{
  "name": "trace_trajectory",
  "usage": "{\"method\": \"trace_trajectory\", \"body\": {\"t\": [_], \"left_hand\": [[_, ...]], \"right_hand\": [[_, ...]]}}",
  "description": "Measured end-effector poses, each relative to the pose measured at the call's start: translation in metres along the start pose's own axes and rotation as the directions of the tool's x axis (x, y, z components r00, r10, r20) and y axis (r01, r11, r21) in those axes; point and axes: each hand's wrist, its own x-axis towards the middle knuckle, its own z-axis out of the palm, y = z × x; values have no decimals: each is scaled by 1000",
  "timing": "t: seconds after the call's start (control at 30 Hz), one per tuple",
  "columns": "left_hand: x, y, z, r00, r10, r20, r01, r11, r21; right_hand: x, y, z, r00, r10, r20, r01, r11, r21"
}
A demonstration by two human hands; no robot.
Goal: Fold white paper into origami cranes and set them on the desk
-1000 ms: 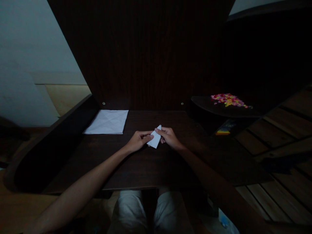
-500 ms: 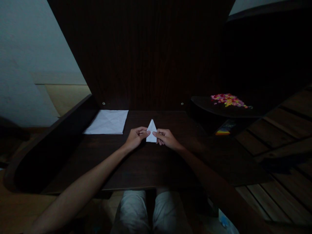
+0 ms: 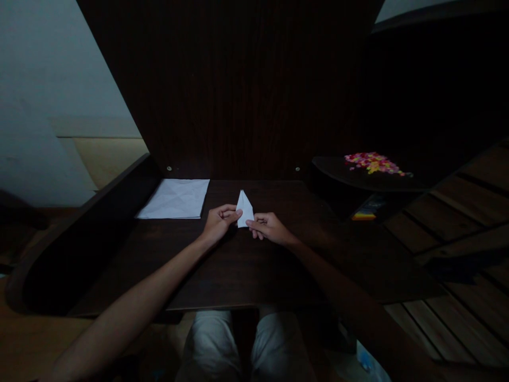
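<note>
A small piece of folded white paper (image 3: 245,210), pointed at the top with a slit near its tip, is held between my two hands over the dark desk. My left hand (image 3: 221,220) pinches its left edge, thumb lying on the front face. At the lower right corner, my right hand (image 3: 269,228) grips the paper between thumb and fingers. The paper leans a little to the left. Fingers behind it are partly hidden.
White paper sheets (image 3: 175,198) with crease lines lie stacked at the desk's left back. On a dark curved shelf (image 3: 338,172) to the right sits a pile of small pink, red and yellow pieces (image 3: 373,163). A raised side panel (image 3: 87,217) bounds the desk's left.
The folded paper has shifted slightly left and up and turned from upright to a leftward tilt. My right thumb has slid down to its lower corner. Both hands still hold it.
</note>
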Motion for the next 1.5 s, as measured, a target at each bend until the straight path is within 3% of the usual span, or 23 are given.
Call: {"method": "trace_trajectory", "body": {"t": [0.23, 0.47, 0.77, 1.37, 1.5], "left_hand": [[-1, 1, 3, 993, -72, 90, 82, 991, -109], [-2, -2, 3, 957, -62, 283, 107, 983, -146], [-3, 0, 3, 964, -36, 262, 64, 993, -100], [-3, 8, 1, 954, -44, 296, 53, 998, -23], [-2, 5, 2, 964, -46, 261, 52, 999, -14]], "right_hand": [[1, 2, -3, 998, 1, -58, 2, 999, 42], [4, 7, -3, 994, 11, -105, -2, 996, 87], [4, 3, -2, 994, 78, -81, -64, 986, 153], [6, 6, -4, 989, 29, -148, -5, 988, 157], [6, 8, -4, 988, 12, -152, 12, 987, 157]]}}
